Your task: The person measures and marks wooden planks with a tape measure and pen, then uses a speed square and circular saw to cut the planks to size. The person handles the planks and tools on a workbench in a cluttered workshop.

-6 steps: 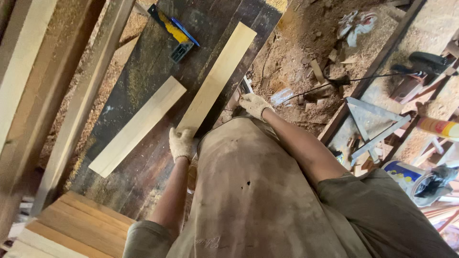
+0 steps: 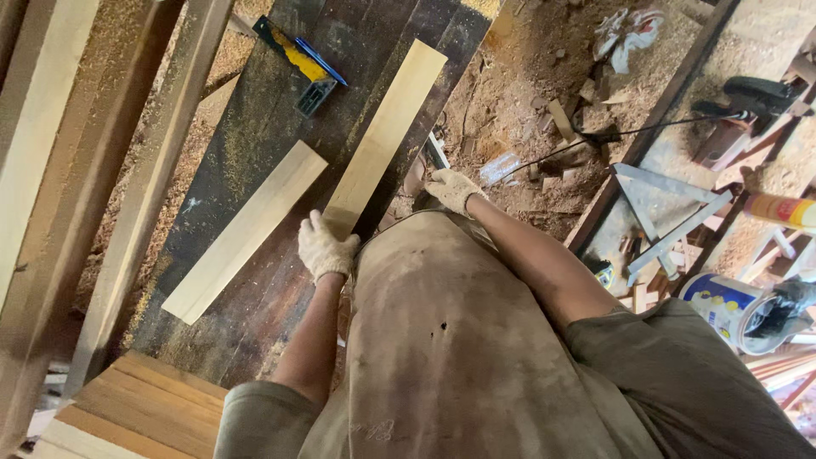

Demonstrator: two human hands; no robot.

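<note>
Left hand (image 2: 325, 246), gloved, fingers curled on near end of long pale board (image 2: 384, 140) lying on dark table (image 2: 255, 127). Right hand (image 2: 452, 188), gloved, closed at table's right edge, hold unclear. Second board (image 2: 246, 229) left, untouched; square (image 2: 299, 61) far. No cut or mark visible.

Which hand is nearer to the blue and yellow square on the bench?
Left. The left hand grips a board below the square; the right hand is farther, past the bench edge.
</note>
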